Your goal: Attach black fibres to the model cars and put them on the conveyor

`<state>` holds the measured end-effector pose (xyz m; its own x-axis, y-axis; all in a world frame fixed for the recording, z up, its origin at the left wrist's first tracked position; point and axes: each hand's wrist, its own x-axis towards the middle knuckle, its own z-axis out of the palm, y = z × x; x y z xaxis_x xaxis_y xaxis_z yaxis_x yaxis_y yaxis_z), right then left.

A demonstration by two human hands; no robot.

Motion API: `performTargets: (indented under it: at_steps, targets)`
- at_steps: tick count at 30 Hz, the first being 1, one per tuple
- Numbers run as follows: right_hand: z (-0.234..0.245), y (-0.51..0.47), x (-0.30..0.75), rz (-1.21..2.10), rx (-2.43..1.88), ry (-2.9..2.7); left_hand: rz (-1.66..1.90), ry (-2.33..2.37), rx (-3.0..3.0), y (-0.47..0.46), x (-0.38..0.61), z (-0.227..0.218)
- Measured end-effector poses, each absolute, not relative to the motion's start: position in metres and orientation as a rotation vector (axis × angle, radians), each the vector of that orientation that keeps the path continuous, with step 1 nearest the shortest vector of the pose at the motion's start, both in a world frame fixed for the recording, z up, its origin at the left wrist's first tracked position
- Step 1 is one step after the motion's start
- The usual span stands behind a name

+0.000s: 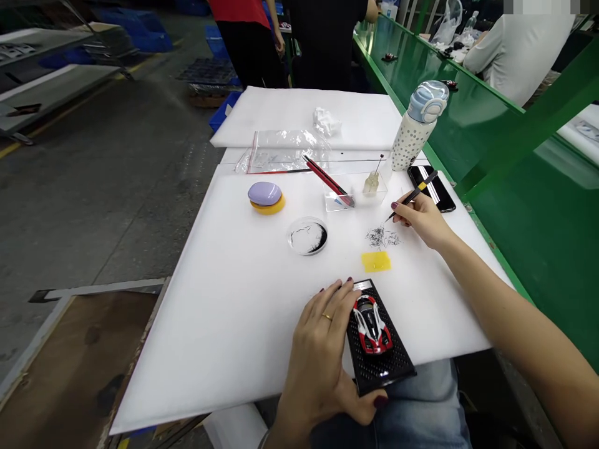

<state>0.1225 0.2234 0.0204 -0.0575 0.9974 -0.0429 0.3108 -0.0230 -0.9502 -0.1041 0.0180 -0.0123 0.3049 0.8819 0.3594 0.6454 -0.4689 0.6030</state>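
My left hand grips the left side of a black display base, its thumb at the near edge. On that base sits a red, white and black model car. My right hand pinches tweezers with a yellow band. Their tip points down at a scatter of tiny black slivers on the white table; whether the tip holds one is too small to tell. Just nearer lies a yellow sticky-looking square. Left of the slivers stands a round clear dish with black bits in it.
A purple and yellow oval case, red-and-black pens, a small bottle in a clear tray, a phone and a dotted water bottle stand farther back. Behind them lies a plastic bag. A green partition borders the right; people are beyond.
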Motion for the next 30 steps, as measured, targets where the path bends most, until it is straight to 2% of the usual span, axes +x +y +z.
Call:
performTargets:
  at_steps: [13,30]
  targets:
    - [0.0167,0.2224,0.1178,0.913,-1.627,-1.482,0.909,1.344,2.243,0.0154,-0.1085,-0.0165]
    - [0.0117,0.2214,0.1182,0.995,-1.534,-1.438,0.959,1.364,2.281,0.0151,-0.1063,-0.0215]
